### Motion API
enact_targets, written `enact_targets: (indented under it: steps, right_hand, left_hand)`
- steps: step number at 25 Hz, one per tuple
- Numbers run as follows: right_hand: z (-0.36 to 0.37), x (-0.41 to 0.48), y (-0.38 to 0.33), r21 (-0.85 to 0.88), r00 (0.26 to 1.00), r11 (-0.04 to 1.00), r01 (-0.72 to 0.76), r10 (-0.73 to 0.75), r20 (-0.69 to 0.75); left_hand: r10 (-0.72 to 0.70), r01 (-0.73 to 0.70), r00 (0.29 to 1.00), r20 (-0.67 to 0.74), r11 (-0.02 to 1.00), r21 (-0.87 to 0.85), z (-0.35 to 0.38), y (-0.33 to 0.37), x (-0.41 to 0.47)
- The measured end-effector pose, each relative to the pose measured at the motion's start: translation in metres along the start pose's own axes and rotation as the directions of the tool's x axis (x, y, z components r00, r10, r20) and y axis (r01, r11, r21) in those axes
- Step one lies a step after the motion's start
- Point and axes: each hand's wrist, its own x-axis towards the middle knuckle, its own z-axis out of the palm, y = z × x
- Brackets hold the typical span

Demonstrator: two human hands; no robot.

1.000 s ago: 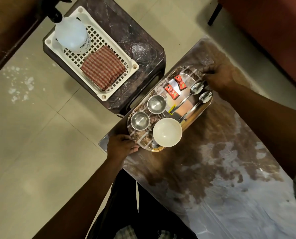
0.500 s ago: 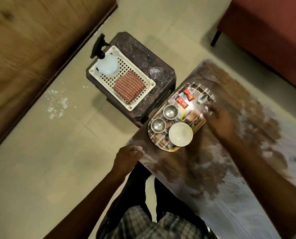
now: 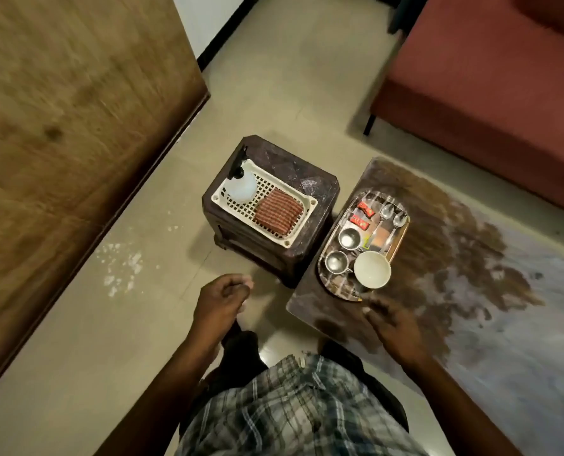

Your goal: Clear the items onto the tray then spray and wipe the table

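The brown-mottled tabletop [image 3: 455, 258] carries an oval tray [image 3: 334, 284] at its 10 o'clock corner, the rest of its surface showing bare. On the floor [image 3: 93, 324] at the tabletop's 9 o'clock stands a dark plastic stool [image 3: 307, 182], just beside the tabletop's edge. A white perforated basket [image 3: 302, 222] lies directly on the stool's top.

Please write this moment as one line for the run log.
phase: items on tray | left hand: empty | right hand: empty, over table | spray bottle, cloth: untouched
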Motion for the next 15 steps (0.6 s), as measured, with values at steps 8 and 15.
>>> enact_targets:
  steps: [8, 15]
  right_hand:
    - [0.120, 0.023, -0.124, 0.094, 0.992, 0.989, 0.112, -0.105, -0.076]
    - [0.146, 0.112, -0.163, 0.199, 0.997, 0.977, 0.071, -0.067, -0.029]
  left_hand:
    - [0.169, -0.175, 0.975, 0.143, 0.984, 0.031, -0.078, 0.075, 0.072]
    - [0.222, -0.238, 0.966, 0.133, 0.964, 0.117, -0.054, 0.107, 0.155]
